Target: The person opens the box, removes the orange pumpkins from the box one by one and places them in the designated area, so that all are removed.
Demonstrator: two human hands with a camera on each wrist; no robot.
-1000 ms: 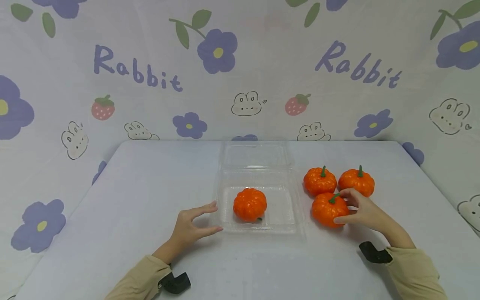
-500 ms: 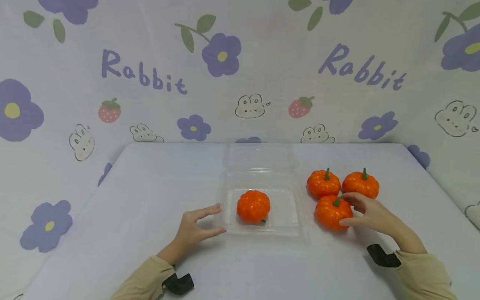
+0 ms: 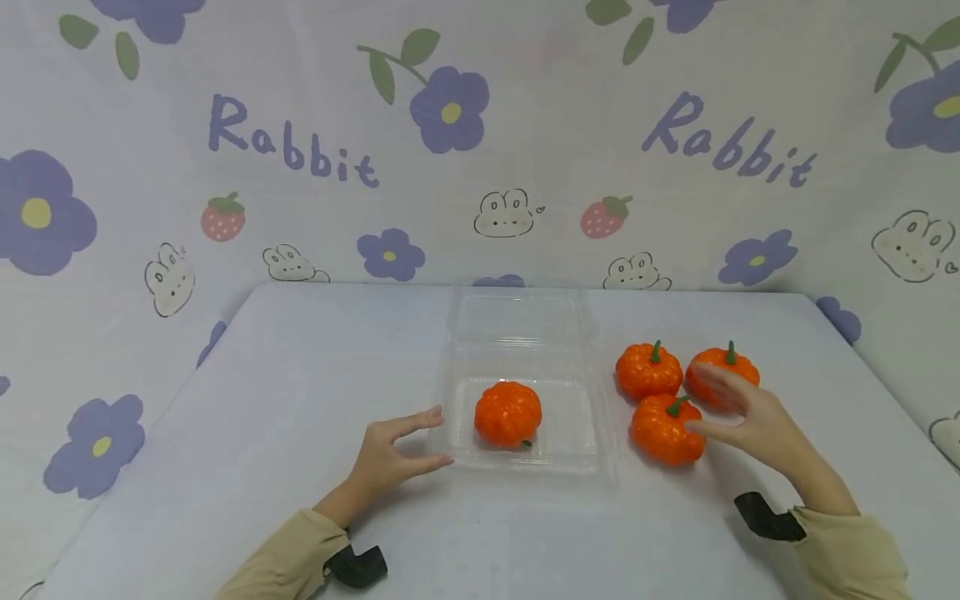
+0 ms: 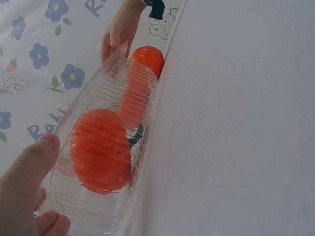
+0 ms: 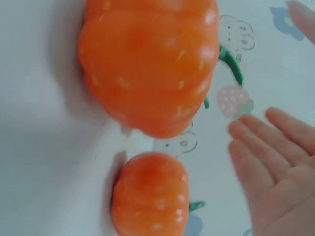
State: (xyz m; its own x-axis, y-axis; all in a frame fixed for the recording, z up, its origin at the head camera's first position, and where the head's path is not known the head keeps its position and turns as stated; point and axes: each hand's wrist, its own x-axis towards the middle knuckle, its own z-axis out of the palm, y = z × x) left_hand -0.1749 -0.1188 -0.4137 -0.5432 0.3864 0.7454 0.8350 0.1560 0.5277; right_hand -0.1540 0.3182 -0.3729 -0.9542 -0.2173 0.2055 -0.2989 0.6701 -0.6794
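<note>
A clear plastic clamshell box (image 3: 566,417) lies with its lid folded back, holding one toy pumpkin (image 3: 507,414) tipped so its stem faces the near side. My left hand (image 3: 390,454) is at the box's left side, thumb and fingers spread, fingertips at its rim. To the right sit three more orange pumpkins with green stems: a front one (image 3: 666,433), a back left one (image 3: 648,372) and a back right one (image 3: 738,367), partly covered by my right hand (image 3: 757,429). In the right wrist view this hand (image 5: 275,167) has extended fingers, apart from the nearest pumpkin (image 5: 147,59).
The box's lid (image 3: 517,317) reaches close to the table's back edge. A white cloth printed with flowers and rabbits (image 3: 502,212) hangs behind the white table (image 3: 337,350).
My right hand has drawn up and off the front pumpkin, its fingers spreading; the pumpkin stays on the table. My left hand keeps its place at the box. The head view has shifted slightly.
</note>
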